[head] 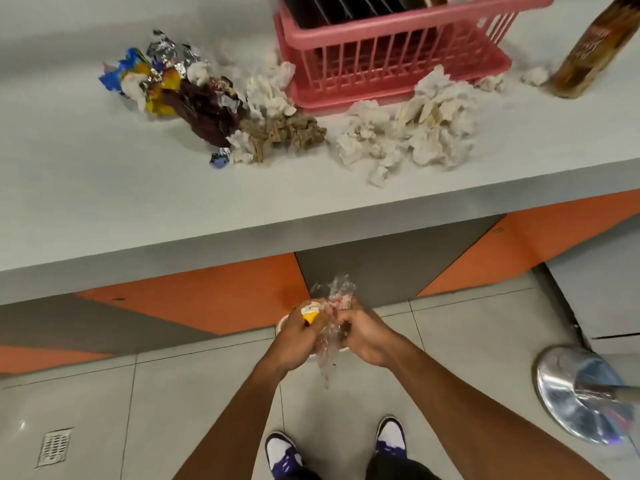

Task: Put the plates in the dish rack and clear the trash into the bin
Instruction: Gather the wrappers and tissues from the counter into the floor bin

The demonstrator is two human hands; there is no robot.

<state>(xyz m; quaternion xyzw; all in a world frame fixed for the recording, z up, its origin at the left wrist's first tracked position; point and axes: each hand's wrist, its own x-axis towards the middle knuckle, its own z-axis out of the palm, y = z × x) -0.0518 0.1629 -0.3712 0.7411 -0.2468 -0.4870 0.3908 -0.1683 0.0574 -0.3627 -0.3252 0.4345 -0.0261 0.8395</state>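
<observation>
A crumpled sheet of clear plastic (pixel 333 295) is held low in front of the person, below the worktop's front edge and above the floor. The right hand (pixel 362 336) grips it with curled fingers, and a tail of it hangs down between the two wrists. The left hand (pixel 300 337) is clamped on a yellow wrapper (pixel 309 318) with a bit of white tissue on top. The hands are close together, knuckles almost meeting. Under them shows a pale curved rim, seemingly the bin (pixel 281 324) (most of it is hidden by the hands).

Up on the grey worktop (pixel 104 202) more trash lies in a loose band. At the left is a heap of blue, yellow and foil wrappers (pixel 152 81), with a dark brown wrapper (pixel 204 114) touching its right side. Next comes a wad of brown paper (pixel 287 133), then a broad pile of white crumpled tissues (pixel 419 126).

Just behind this band stands the pink dish rack (pixel 398 60), with tissues against its front left corner and its front edge. Dark plates (pixel 343 8) stand upright in its slots. To the right of the rack a tall brown bottle (pixel 595 53) stands, with a small tissue ball (pixel 535 76) just beside its base.

On the tiled floor are the person's purple-and-white shoes (pixel 282 452), a drain grate (pixel 53 446) at the left and a shiny metal stool base (pixel 581 396) at the right.
</observation>
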